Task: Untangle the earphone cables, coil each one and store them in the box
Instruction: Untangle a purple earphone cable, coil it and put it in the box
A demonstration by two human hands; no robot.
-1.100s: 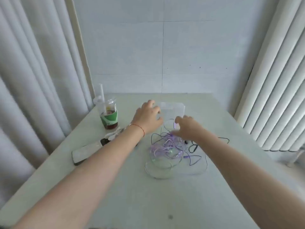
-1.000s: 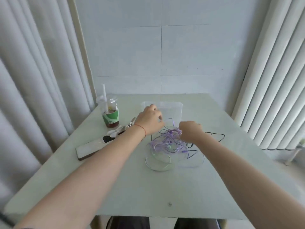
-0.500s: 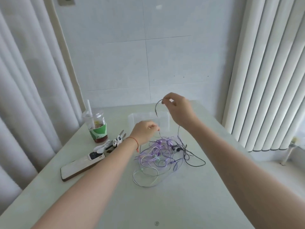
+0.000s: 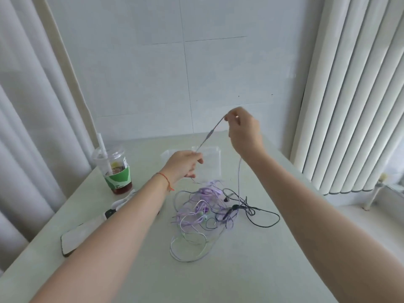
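Note:
A tangle of earphone cables [image 4: 203, 213], purple, white and black, lies in the middle of the pale table [image 4: 240, 270]. My right hand [image 4: 243, 132] is raised above the table and pinches one thin cable [image 4: 211, 134] at its fingertips. That cable runs taut down to my left hand [image 4: 182, 164], which pinches it lower, above the clear plastic box [image 4: 215, 156]. Another strand hangs from my right hand down into the tangle. The box stands open behind the pile, partly hidden by my left hand.
A plastic cup [image 4: 115, 169] with a straw and a green sleeve stands at the left. A phone [image 4: 76, 237] and white clips [image 4: 122, 202] lie near the left edge, partly under my left forearm. Curtains hang on both sides, a tiled wall behind.
My right hand rose from the pile, lifting one cable high. My left hand left the box and took hold of that cable lower down, stretching it taut between both hands.

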